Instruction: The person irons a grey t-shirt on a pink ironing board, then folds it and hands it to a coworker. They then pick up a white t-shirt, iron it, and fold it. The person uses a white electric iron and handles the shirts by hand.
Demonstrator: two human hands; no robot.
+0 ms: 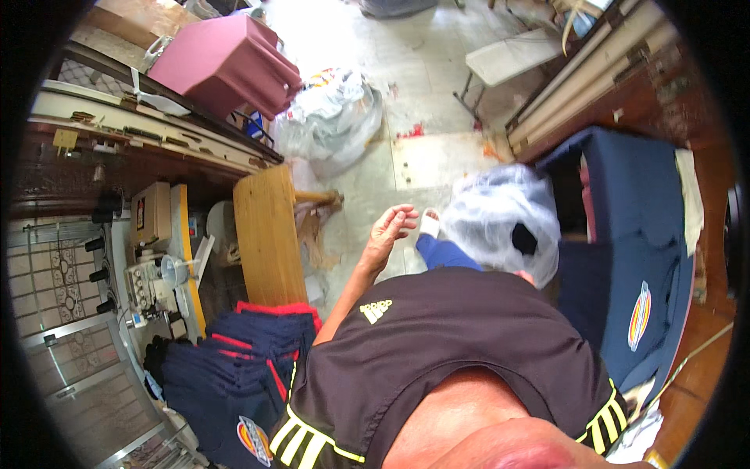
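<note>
From the head camera, my left hand (391, 227) hangs free over the pale tiled floor (367, 172), fingers (402, 213) loosely spread and gripping nothing. Just to the right of my fingertips sits a crumpled clear plastic bag (500, 215) with something dark inside; a white-soled foot (430, 223) in a blue trouser leg lies between them. To the left of my fingers stands a long wooden bench (266, 234), and below it a stack of folded navy garments with red trim (234, 367). My right hand is hidden, probably behind my dark shirt (437, 336), so I cannot tell its state.
</note>
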